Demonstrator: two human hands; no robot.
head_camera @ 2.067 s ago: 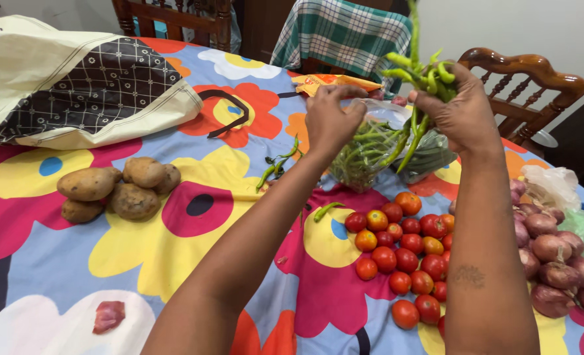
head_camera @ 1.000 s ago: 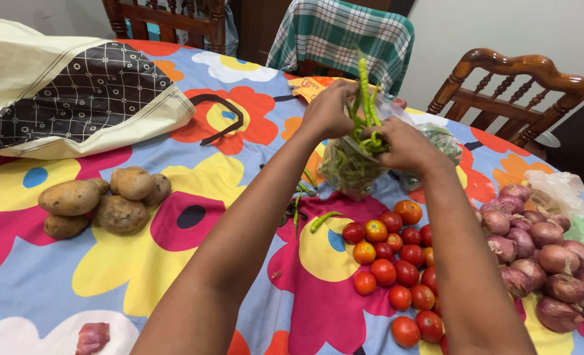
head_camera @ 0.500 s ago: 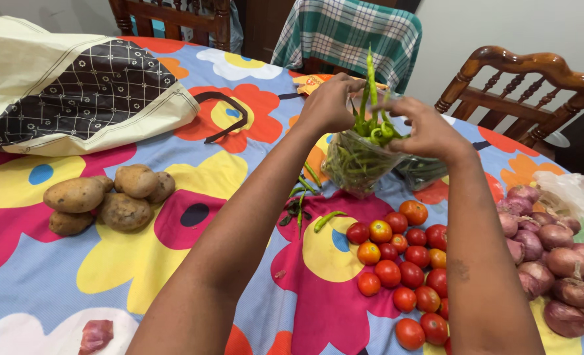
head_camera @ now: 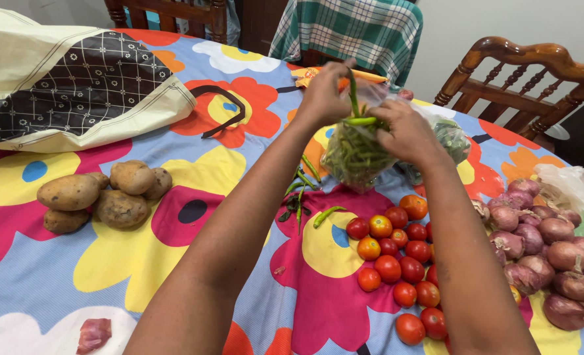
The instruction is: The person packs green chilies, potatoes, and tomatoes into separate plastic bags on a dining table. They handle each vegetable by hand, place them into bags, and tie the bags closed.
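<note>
Hands meet above the bag of chillies [head_camera: 357, 154], left hand [head_camera: 323, 95] and right hand [head_camera: 407, 131] each pinching green chillies [head_camera: 357, 118]

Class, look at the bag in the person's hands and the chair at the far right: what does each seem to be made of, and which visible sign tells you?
Bag: thin clear plastic film, apparently; the green chillies show through it and it crinkles and glints.
Chair: looks like varnished wood; reddish-brown, carved curved rails, glossy highlights.
</note>
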